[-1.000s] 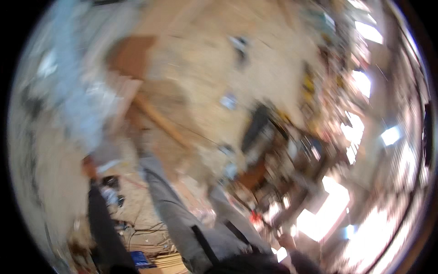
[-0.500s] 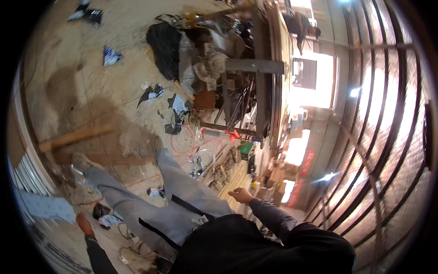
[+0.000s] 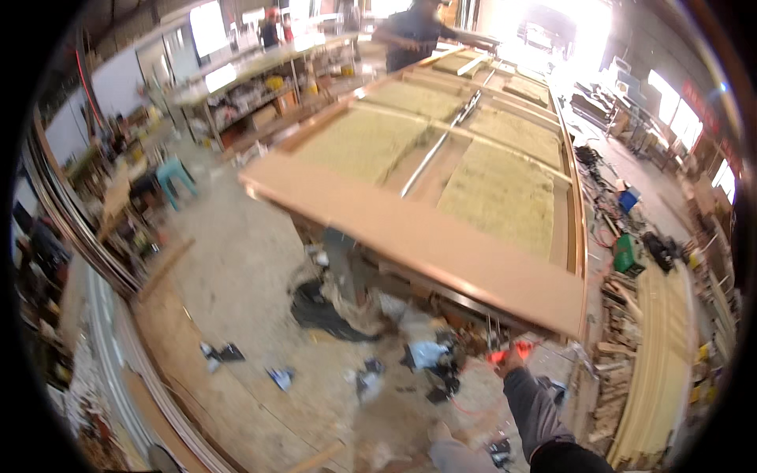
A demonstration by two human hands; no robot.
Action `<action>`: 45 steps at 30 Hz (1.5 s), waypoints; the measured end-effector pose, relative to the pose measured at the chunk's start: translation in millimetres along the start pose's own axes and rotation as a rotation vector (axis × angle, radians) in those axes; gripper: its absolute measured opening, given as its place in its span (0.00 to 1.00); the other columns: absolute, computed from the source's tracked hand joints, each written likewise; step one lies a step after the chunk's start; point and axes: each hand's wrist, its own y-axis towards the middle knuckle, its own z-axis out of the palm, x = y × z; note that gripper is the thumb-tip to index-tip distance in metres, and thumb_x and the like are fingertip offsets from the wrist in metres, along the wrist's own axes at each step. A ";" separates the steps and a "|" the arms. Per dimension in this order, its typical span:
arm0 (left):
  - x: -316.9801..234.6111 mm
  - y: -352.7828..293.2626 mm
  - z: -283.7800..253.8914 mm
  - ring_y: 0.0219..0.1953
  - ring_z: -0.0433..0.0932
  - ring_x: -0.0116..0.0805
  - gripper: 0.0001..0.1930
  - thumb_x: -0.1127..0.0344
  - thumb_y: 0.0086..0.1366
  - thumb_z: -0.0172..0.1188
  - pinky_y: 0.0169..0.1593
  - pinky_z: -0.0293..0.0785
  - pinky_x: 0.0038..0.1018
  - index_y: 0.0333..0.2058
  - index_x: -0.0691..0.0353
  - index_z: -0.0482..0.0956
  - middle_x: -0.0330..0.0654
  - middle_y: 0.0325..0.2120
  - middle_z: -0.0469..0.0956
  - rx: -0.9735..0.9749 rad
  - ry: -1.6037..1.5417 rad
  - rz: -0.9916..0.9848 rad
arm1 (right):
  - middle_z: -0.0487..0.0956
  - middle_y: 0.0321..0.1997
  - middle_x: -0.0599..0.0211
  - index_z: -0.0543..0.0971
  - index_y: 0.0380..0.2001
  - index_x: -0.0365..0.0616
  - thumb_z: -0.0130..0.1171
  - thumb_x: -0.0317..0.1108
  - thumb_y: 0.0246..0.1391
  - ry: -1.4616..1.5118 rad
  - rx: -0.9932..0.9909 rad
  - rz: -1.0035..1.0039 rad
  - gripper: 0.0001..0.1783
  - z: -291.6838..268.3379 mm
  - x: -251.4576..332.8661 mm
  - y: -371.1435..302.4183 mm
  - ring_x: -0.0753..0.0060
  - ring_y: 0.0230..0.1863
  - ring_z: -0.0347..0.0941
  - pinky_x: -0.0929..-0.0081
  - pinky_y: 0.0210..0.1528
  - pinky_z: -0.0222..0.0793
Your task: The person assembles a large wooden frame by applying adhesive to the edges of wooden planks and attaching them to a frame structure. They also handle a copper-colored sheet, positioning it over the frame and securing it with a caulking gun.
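Note:
My right hand (image 3: 513, 363) reaches forward below the near right corner of a long worktable. It overlaps the bright red handle (image 3: 498, 357) of a tool, and blur hides whether the fingers are closed round it. Above lies a large panel frame (image 3: 410, 229) with a copper-brown edge, holding yellowish insulation slabs (image 3: 505, 189). A thin metal rod (image 3: 430, 163) runs lengthwise between the slabs. My left hand is out of view.
A person (image 3: 410, 35) stands at the table's far left side. On the right lie pale long strips (image 3: 653, 355), wood offcuts (image 3: 613, 370) and a green box (image 3: 628, 254). A teal stool (image 3: 175, 180) stands left. Black and blue scraps (image 3: 430, 355) litter the floor.
My view has swung from sideways to upright, so the panel on the table now shows. My right hand has moved from beside my body to the red handle; my left hand has left the view.

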 end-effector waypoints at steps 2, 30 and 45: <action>-90.2 -3.9 36.4 0.30 0.75 0.31 0.16 0.45 0.74 0.60 0.35 0.70 0.41 0.38 0.51 0.80 0.39 0.30 0.77 0.013 0.108 0.068 | 0.77 0.53 0.61 0.70 0.62 0.58 0.58 0.71 0.61 0.098 -0.039 0.023 0.37 -1.5 -6.2 26.7 0.54 0.52 0.76 0.39 0.55 0.66; -576.2 -253.9 390.5 0.54 0.82 0.31 0.19 0.59 0.79 0.58 0.58 0.77 0.26 0.60 0.67 0.79 0.43 0.52 0.85 0.962 0.262 0.892 | 0.81 0.45 0.52 0.69 0.61 0.51 0.53 0.67 0.68 0.098 0.188 -0.835 0.35 -218.4 333.0 -398.4 0.40 0.43 0.80 0.40 0.44 0.80; -844.6 42.2 199.4 0.41 0.81 0.43 0.15 0.54 0.72 0.61 0.51 0.81 0.43 0.44 0.60 0.74 0.45 0.37 0.79 0.888 -1.115 -0.012 | 0.81 0.42 0.50 0.70 0.59 0.45 0.54 0.71 0.66 0.006 0.737 -0.678 0.39 239.7 237.0 -575.7 0.43 0.43 0.80 0.41 0.49 0.79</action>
